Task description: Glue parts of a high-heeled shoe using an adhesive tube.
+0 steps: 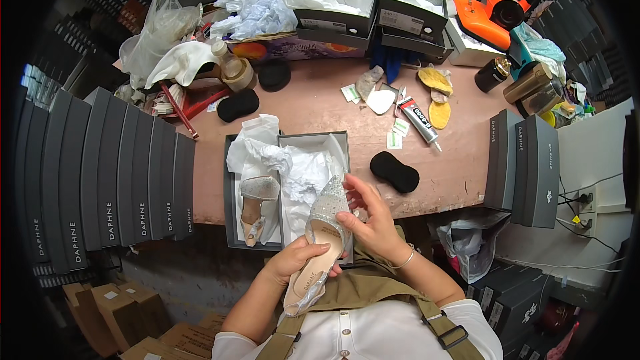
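Note:
A pointed, glittery silver shoe (325,212) with a beige insole is held up in front of me, its toe aimed away. My left hand (295,260) is wrapped round its middle, with the thumb on the insole. At the toe end, my right hand (375,223) grips the shoe's right side, thumb on the glittery upper and fingers beside the tip. The matching shoe (260,189) lies in the left half of an open dark grey shoebox (231,230), partly wrapped. White tissue paper (300,172) fills much of the box's right half.
Grey shoeboxes stand in a row (120,167) at left and a smaller group (535,167) at right. Black oval pads (395,172), a glue tube (418,122) and yellow sponge pieces (436,80) lie on the pinkish table (313,100). Open shoeboxes (333,23) line the back.

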`<action>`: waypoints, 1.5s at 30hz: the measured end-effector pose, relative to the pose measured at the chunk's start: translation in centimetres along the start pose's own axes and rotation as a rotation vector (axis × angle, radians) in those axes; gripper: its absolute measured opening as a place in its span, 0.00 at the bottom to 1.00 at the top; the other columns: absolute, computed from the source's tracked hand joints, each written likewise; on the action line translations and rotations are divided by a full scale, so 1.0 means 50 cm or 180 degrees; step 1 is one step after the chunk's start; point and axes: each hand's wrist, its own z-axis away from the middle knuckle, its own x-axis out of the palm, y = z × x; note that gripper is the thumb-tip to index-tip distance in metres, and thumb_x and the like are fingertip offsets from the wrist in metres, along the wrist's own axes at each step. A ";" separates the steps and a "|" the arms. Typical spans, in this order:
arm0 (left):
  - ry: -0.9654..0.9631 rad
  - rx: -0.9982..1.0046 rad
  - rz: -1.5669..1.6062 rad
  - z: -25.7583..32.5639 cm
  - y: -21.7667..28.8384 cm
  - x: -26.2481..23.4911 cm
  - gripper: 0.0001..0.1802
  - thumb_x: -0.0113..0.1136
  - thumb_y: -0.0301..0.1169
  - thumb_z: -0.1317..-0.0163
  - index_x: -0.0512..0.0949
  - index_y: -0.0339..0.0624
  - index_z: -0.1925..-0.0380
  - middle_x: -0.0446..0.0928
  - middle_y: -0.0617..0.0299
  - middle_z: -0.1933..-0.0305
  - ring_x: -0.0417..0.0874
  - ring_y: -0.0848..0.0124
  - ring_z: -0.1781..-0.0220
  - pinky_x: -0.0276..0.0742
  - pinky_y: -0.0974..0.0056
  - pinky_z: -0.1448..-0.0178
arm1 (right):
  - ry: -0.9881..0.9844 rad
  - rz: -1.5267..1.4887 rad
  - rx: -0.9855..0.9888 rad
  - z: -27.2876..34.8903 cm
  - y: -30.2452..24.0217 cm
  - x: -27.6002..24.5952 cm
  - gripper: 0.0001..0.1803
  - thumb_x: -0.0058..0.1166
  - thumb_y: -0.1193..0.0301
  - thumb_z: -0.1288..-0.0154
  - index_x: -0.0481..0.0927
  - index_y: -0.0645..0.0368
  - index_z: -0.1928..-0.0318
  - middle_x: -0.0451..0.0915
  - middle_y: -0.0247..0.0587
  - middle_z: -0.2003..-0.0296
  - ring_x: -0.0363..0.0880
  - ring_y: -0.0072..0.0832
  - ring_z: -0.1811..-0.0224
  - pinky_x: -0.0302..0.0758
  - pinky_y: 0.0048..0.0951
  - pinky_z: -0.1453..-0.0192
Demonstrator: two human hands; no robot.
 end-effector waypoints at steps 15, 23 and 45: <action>0.0130 0.0238 0.0402 -0.012 0.011 -0.012 0.20 0.48 0.33 0.34 0.65 0.31 0.46 0.75 0.45 0.52 0.83 0.63 0.63 0.83 0.62 0.60 | 0.0421 0.0639 -0.0674 -0.105 0.039 -0.045 0.07 0.54 0.76 0.39 0.73 0.65 0.73 0.76 0.42 0.70 0.73 0.28 0.69 0.70 0.25 0.64; 0.0229 0.0443 0.0328 -0.058 0.044 -0.031 0.20 0.49 0.33 0.34 0.65 0.29 0.48 0.75 0.44 0.53 0.83 0.61 0.63 0.83 0.59 0.60 | 0.0476 0.1105 -0.0204 -0.344 0.181 -0.096 0.07 0.55 0.74 0.40 0.74 0.66 0.70 0.75 0.43 0.69 0.75 0.29 0.69 0.71 0.28 0.64; 0.0466 0.0452 0.0263 -0.082 0.041 -0.046 0.19 0.47 0.32 0.34 0.64 0.28 0.50 0.76 0.42 0.55 0.84 0.58 0.66 0.83 0.59 0.63 | 0.1491 0.2373 0.0535 -0.451 0.298 -0.425 0.20 0.63 0.57 0.47 0.76 0.63 0.73 0.78 0.45 0.77 0.77 0.36 0.74 0.72 0.33 0.67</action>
